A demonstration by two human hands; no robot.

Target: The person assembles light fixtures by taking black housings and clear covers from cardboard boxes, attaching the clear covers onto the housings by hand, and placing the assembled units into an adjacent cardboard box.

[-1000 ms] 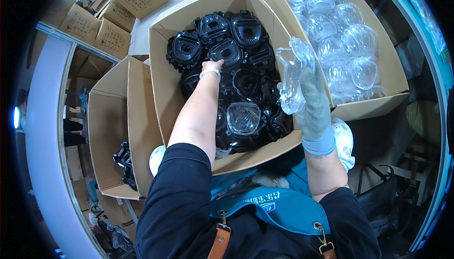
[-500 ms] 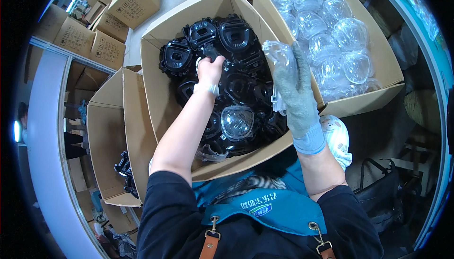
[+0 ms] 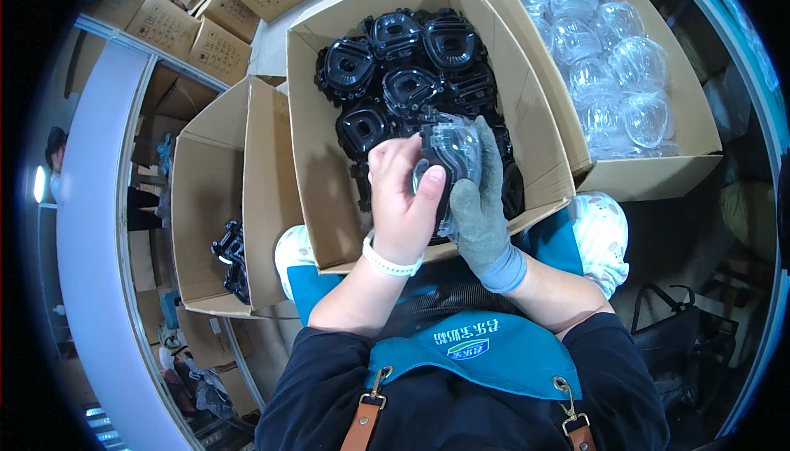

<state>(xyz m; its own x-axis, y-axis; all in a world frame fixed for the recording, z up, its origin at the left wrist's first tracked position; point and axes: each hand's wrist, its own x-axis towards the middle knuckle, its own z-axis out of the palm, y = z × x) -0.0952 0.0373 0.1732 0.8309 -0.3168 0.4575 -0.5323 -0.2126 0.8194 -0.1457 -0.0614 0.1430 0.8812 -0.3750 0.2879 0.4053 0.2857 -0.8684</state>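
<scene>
Big cardboard box [image 3: 539, 130] in the centre, flaps up, its near edge running just in front of the person's forearms! Right beside it sits the second box [image 3: 650, 178], piled with clear covers [image 3: 642, 64], the neighbouring walls leaving scarcely any gap at the rims. Over on the left, the narrower box [image 3: 206, 196] stands open, with black parts [image 3: 233, 262] low at its near end and plenty of bare cardboard above them. A teal apron [image 3: 510, 360] fills the space between the person and the near edge.

Inside the centre box, black housings [image 3: 412, 89] crowd the far half, while a strip of bare wall shows down the left side. And here are the hands, over the near half, inside the rim — the bare left hand [image 3: 403, 196] gripping from the left, thumb forward, the gloved right hand [image 3: 481, 212] cupping from the right, the box's right wall a short way beyond it. Clasped between them: a black housing [image 3: 434, 148] with a clear cover [image 3: 467, 155] against its right side; whether the two sit flush, I cannot tell. Smallest of all, a pale wristband [image 3: 391, 263] circles the left wrist.
</scene>
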